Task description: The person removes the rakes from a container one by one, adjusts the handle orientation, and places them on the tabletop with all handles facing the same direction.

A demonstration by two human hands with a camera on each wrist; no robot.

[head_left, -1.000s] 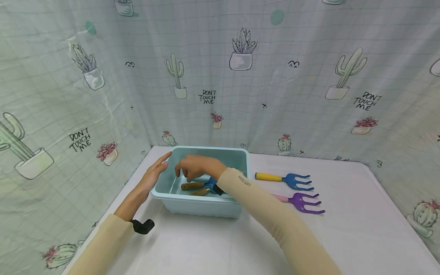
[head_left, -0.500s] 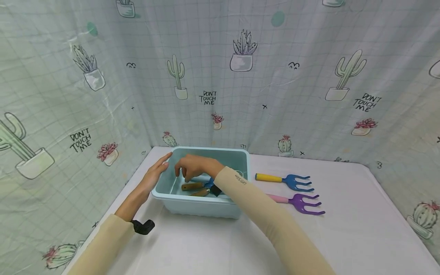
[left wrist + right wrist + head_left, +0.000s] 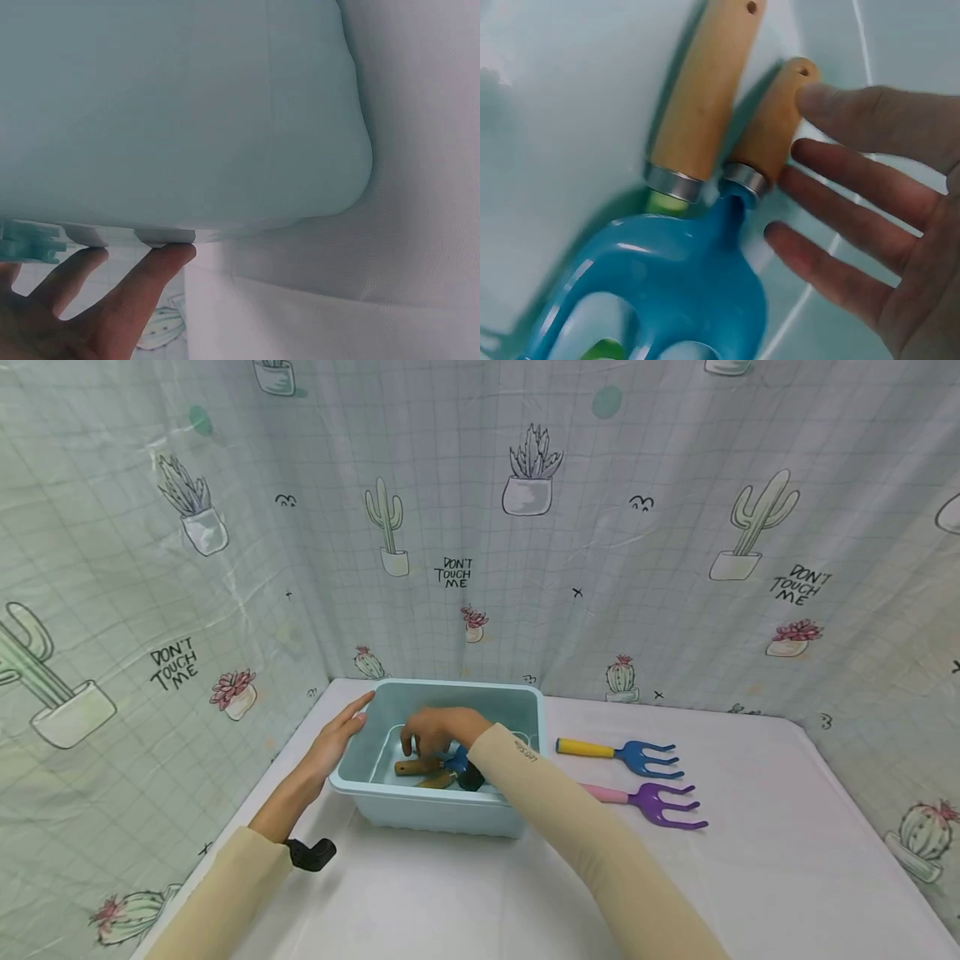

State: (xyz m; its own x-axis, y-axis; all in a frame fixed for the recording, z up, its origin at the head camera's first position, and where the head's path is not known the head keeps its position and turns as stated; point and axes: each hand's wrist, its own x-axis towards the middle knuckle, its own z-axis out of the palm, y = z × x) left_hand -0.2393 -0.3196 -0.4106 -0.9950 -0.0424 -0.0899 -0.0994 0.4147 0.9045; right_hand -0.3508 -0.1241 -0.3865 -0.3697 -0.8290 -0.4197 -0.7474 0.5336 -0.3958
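Observation:
My right hand (image 3: 435,732) is down inside a pale blue plastic bin (image 3: 450,812). In the right wrist view, its fairly straight fingers lie along the side of a wooden handle on a blue hand fork (image 3: 667,274), and the thumb tip overlaps that handle. A second wooden-handled tool (image 3: 697,97) with a green neck lies beside it, its head mostly hidden under the blue fork. My left hand (image 3: 333,748) rests against the bin's left side with straight fingers. In the left wrist view, its fingertips touch the bin's outer wall.
Right of the bin, a blue hand fork with a yellow handle (image 3: 585,747) and a purple one (image 3: 658,803) with a pink handle lie on the white table (image 3: 780,860). A cactus-print cloth (image 3: 600,560) hangs behind and at the sides.
My right hand has shifted right and lower within the bin, to the blue fork's wooden handle. The left hand and the bin have stayed in place.

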